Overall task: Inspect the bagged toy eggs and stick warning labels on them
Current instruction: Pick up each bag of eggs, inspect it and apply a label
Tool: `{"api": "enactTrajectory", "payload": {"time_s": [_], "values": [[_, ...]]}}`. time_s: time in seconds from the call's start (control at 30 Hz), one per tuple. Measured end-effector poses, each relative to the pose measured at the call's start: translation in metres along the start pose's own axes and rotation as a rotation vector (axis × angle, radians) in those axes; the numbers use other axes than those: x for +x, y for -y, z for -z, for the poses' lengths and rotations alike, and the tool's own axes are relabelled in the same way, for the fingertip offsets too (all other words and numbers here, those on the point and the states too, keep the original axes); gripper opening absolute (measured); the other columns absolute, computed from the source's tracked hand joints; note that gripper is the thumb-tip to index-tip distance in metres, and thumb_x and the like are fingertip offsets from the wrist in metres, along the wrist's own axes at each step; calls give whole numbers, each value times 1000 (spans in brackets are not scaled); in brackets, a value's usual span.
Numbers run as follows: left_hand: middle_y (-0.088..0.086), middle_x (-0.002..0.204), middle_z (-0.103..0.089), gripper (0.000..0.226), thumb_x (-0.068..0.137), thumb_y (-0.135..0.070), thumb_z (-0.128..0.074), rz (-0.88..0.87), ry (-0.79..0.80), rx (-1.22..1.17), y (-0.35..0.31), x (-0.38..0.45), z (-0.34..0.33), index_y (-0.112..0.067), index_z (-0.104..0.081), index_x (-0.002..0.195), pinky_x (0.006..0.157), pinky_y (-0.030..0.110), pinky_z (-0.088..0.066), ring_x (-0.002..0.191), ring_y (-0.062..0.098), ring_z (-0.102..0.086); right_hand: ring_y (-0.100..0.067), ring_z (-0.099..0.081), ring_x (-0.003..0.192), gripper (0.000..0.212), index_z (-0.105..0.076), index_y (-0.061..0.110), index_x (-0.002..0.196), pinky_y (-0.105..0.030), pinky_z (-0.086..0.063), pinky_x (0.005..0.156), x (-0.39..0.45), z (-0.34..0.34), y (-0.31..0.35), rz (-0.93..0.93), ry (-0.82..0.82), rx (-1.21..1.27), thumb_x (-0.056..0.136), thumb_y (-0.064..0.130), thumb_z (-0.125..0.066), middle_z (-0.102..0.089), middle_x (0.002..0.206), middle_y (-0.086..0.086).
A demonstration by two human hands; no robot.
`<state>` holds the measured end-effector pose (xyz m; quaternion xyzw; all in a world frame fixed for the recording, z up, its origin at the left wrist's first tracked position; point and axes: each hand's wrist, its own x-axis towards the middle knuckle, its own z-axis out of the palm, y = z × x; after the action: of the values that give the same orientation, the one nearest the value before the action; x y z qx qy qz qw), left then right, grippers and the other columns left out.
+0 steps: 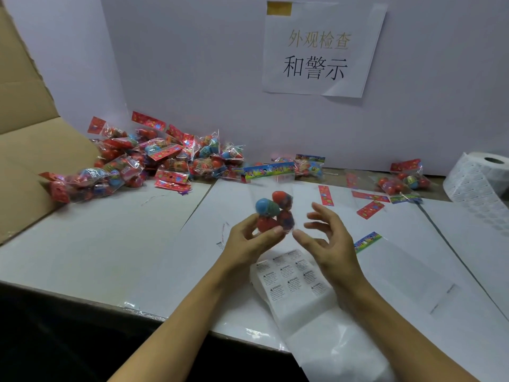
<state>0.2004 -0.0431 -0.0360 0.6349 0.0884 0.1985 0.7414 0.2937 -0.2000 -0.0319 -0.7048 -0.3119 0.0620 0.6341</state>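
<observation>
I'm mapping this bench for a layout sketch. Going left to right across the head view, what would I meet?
Cardboard box → pile of bagged eggs → left hand gripping the held bag → right hand → small bagged group → label roll.

Held bag (275,213): I see clear film over one blue egg and red ones, under a header card striped blue, yellow and green.
Pile of bags (154,161) at ten o'clock: mostly red eggs, a few blue, with red header cards speckled in bright dots.
Label sheet (292,274) at six o'clock: white squares with black print (too small for me to read).
Label roll (479,183) at three o'clock: white.
Wall notice (322,48) at twelve o'clock: white paper, olive and black characters, a yellow patch.
Carton (30,139): plain brown.
</observation>
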Motion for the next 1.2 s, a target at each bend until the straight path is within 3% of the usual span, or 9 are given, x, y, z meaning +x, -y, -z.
{"api": "enactTrajectory", "payload": {"time_s": [0.07, 0.17, 0.23, 0.37, 0.57, 0.7, 0.83, 1.0, 1.2], "values": [[9, 117, -76, 32, 91, -21, -76, -1, 59, -35, -1, 0, -1, -14, -73, 122, 96, 33, -57, 112, 30, -71, -7, -64, 103, 56, -58, 38, 124, -16, -53, 67, 2, 3, 1, -128, 47, 1, 74, 58, -71, -66, 112, 13], [10, 112, -76, 34, 88, -24, -79, -18, 77, 32, -1, -1, -1, -12, -73, 119, 87, 30, -59, 104, 28, -73, -10, -71, 85, 41, -75, 31, 91, -17, -52, 67, -1, 4, 1, -144, 148, -18, 71, 67, -71, -76, 89, 6], [5, 112, -77, 33, 90, -24, -76, -26, 66, 79, 0, -1, -1, -17, -71, 123, 84, 28, -59, 103, 24, -72, -9, -72, 79, 40, -75, 34, 83, -15, -52, 65, -4, 3, 2, -149, 137, 0, 68, 71, -72, -76, 83, 6], [3, 109, -78, 40, 89, -32, -75, -6, 130, 85, 1, -2, -2, -30, -65, 128, 80, 26, -59, 97, 25, -75, -13, -73, 73, 36, -76, 29, 82, -16, -53, 61, -3, 4, 4, -190, 105, 104, 68, 62, -78, -75, 80, 1], [11, 89, -77, 28, 88, -22, -79, -71, 76, 97, 2, 1, 1, -15, -71, 115, 71, 27, -58, 77, 22, -73, -15, -62, 60, 37, -73, 15, 65, -25, -51, 62, 2, 4, 2, -202, 113, 131, 69, 52, -79, -67, 65, -5], [19, 89, -77, 23, 93, -8, -73, -77, 101, 33, 2, 4, 4, -14, -73, 115, 70, 29, -60, 76, 29, -75, -8, -57, 60, 38, -79, 14, 74, -29, -44, 70, 7, 9, 4, -194, 124, 154, 73, 52, -75, -69, 67, -5], [23, 94, -77, 26, 91, -14, -72, -56, 127, -42, 0, 4, 8, -13, -73, 118, 74, 32, -62, 84, 34, -77, -8, -61, 67, 38, -82, 20, 83, -19, -45, 64, 9, 16, 6, -139, 182, 125, 80, 55, -66, -75, 76, -5], [20, 107, -77, 27, 100, -13, -62, -35, 134, -63, -1, 6, 8, -13, -69, 125, 83, 32, -61, 101, 36, -75, -5, -62, 70, 32, -82, 24, 85, -22, -42, 67, 14, 19, 6, -128, 135, 88, 86, 47, -60, -77, 83, -2], [15, 104, -79, 25, 100, -5, -62, -60, 23, -43, 0, 8, 7, -13, -73, 121, 83, 29, -61, 100, 31, -76, 0, -57, 69, 38, -83, 24, 91, -24, -39, 68, 16, 18, 4, -151, 151, 64, 82, 52, -60, -77, 86, 3]]}}
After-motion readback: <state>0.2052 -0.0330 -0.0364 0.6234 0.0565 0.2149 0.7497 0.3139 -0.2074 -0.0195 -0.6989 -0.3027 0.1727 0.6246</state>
